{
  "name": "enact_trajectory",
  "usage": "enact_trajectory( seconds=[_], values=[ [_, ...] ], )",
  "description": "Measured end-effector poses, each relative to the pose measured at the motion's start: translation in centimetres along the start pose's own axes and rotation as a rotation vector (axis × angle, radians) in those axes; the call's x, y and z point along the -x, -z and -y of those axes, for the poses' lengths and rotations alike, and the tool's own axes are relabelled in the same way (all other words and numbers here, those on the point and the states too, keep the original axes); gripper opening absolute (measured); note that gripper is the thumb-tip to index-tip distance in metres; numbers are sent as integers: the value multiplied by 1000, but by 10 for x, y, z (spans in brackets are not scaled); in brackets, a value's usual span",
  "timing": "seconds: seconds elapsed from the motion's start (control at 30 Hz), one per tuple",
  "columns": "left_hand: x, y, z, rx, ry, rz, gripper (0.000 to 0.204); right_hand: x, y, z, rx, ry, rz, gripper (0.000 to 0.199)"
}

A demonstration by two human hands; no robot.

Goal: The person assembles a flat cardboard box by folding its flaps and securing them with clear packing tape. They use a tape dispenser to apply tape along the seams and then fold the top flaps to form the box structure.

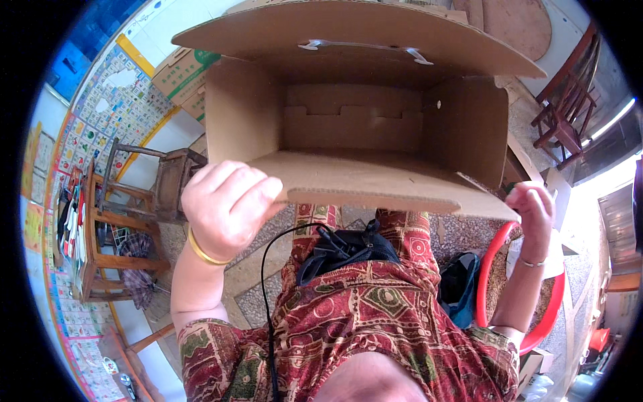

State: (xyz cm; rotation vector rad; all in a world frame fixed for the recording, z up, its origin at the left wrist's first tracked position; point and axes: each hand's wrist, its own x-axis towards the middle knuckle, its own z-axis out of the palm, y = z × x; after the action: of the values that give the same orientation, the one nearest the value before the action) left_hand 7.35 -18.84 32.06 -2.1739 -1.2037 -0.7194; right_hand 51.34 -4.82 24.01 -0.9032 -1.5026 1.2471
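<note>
Cardboard fills the middle of the view: a large open box (362,120) is held up in front of the person, its mouth turned toward the camera so the bare inside shows. One flap juts out over the top of the box, with a slot handle cut through it, and another flap spreads along the box's lower edge. The left hand (224,204), a gold bangle (201,251) on its wrist, has its fingers curled together and clamped on the left end of the lower flap. The right hand (532,208), with a thin bracelet on the wrist, is at the right corner of that same flap; its fingers are bent close against the cardboard, but whether they truly grip it I cannot tell. Below the box lie the person's red patterned clothes and a black pouch (345,249) with a black cable. A red hoop (485,281) is just right of the box's lower corner. Left of the box stands a wooden chair (167,177); right of it, further back, another dark wooden chair (566,107).
</note>
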Motion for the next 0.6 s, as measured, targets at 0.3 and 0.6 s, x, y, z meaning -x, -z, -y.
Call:
enact_trajectory(
  seconds=[0.3,0.6],
  values=[
    [17,27,-26,27,-87,12,26,-67,-111,104,537,275,862,29],
    [13,18,-40,33,-89,33,22,-144,-173,71,1493,387,1075,31]
  ],
)
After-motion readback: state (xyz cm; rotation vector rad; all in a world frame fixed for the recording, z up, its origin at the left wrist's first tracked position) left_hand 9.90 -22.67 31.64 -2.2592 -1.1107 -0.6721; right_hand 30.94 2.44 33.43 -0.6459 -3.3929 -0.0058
